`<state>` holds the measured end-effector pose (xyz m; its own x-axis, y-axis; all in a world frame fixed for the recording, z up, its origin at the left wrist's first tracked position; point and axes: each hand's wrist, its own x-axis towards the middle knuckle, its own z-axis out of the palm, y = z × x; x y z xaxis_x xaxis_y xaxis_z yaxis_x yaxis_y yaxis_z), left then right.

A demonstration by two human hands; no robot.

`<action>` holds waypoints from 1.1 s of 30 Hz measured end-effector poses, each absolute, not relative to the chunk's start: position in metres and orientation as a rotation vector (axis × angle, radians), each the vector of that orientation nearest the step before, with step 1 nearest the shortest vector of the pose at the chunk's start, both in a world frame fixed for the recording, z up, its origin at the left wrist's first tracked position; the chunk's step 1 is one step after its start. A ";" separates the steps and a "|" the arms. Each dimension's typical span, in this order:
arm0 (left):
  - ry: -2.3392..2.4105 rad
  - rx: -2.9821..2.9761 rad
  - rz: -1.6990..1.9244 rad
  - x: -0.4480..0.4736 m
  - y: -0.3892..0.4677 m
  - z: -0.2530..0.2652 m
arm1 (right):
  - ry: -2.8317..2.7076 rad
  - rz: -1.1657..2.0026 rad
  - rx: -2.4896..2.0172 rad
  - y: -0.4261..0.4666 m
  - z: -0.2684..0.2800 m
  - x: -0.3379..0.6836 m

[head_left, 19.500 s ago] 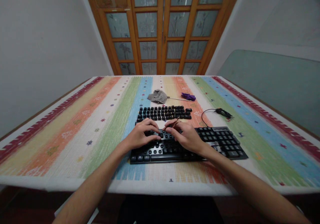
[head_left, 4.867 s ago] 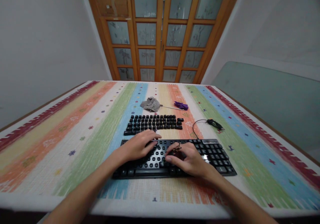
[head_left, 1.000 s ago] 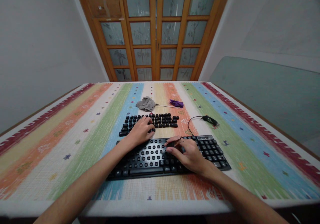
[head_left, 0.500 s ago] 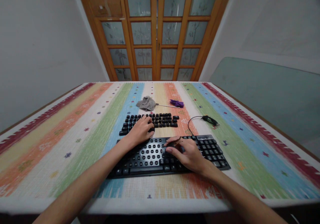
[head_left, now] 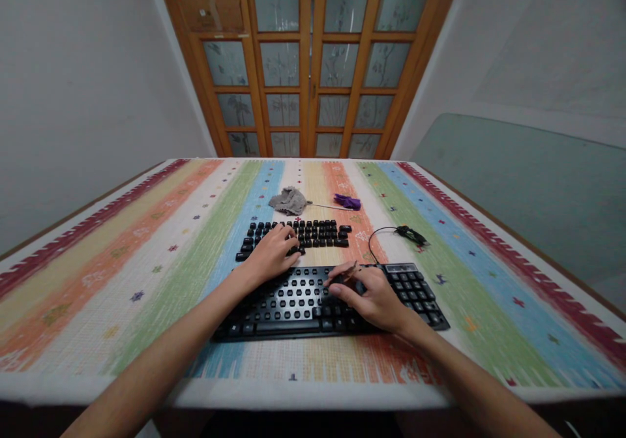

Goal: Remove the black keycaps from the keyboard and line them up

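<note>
A black keyboard lies in front of me, with bare key sockets across its left and middle part and keycaps on the right. Beyond it, loose black keycaps stand in rows on the cloth. Over the left part of these rows is my left hand, fingers bent and apart, touching the keycaps. My right hand is low over the keyboard's middle, thumb and fingertips drawn close together. Whatever sits between those fingertips is too small and dark to make out.
Behind the keycaps lie a grey cloth, a thin metal rod and a bunched purple cloth. The keyboard's coiled cable rests at the right. A striped tablecloth covers the table; wood-and-glass doors stand behind.
The view has shifted slightly. My right hand's thumb and fingers have drawn back a little to the right over the keyboard; my left hand stays at the keycap rows.
</note>
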<state>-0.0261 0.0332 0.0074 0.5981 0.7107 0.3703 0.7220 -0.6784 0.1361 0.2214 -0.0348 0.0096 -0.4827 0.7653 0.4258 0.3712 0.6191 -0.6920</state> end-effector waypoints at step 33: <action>-1.192 -3.132 -0.800 -0.036 -0.023 -0.006 | -2.033 0.882 -1.056 -0.058 0.001 0.209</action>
